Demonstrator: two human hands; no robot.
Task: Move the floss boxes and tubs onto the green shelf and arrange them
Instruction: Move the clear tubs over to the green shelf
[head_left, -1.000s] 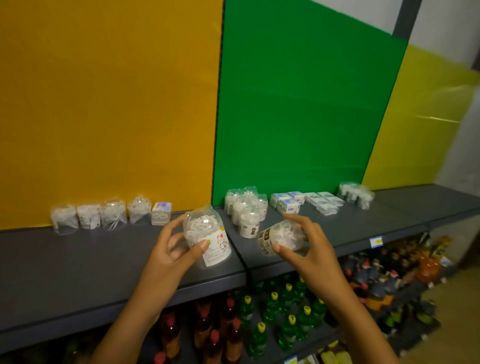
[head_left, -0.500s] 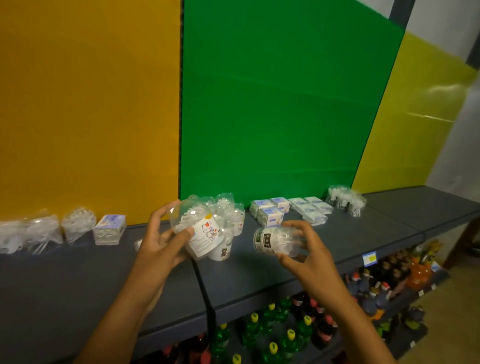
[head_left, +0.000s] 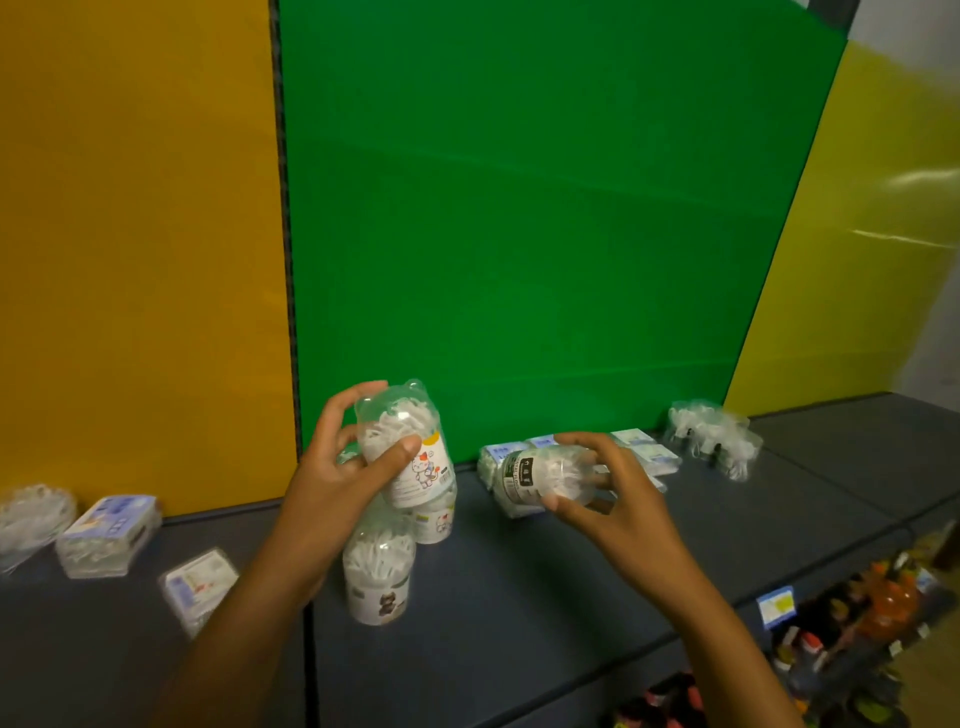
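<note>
Your left hand (head_left: 345, 483) hides tubs behind it, and the clear tub (head_left: 31, 514) leaves the frame's left edge.

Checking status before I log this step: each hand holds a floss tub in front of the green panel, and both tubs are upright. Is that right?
Not quite. In the head view the left hand grips a cartoon-label tub roughly upright, but the tub in the right hand lies on its side, label end to the left. The rest stands: both are held in front of the green panel.
</note>
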